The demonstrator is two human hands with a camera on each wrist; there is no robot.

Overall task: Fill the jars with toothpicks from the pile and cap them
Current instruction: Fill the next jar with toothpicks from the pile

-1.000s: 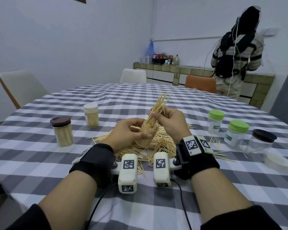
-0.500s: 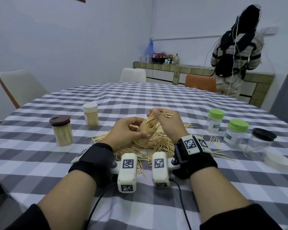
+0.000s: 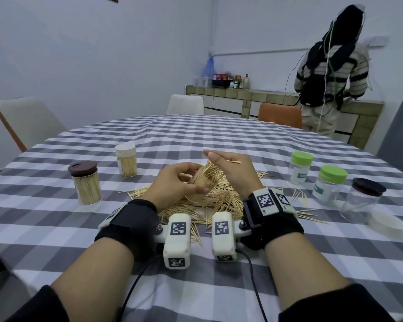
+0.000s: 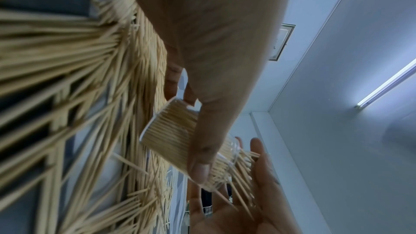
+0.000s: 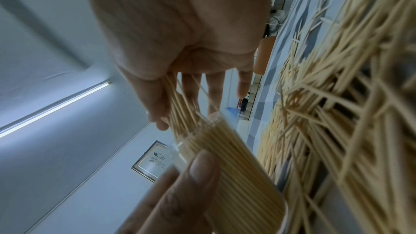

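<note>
- Head view: right hand [image 3: 233, 173] lower than a second ago, down at the mouth of the clear jar [image 3: 201, 187]; the tall sheaf that stood above the jar then is now mostly sunk into it, only splayed tips showing at the rim.
- Right wrist view: fingers [image 5: 191, 92] extended, thumb against the toothpick bundle [image 5: 180, 99], pressing the sticks in rather than clutching them. One stray stick lying across the knuckles in head view.
- Left hand [image 3: 177, 182] curled round the jar, thumb along its wall; jar tilted toward the right hand, held just over the pile [image 3: 209, 201] at table centre. Same hold as a second ago.
- Left wrist view: jar body packed tight with sticks, several fanning loose out of the mouth.
- Judgement: this jar near full; loose tips need tamping before any cap will seat.
- Two filled, capped jars [image 3: 86, 184] on the left of the table; capped jars without fill [image 3: 300, 168] on the right, well apart from the pile.
- Loose white lid [image 3: 387, 223] on the right, probably for this jar.
</note>
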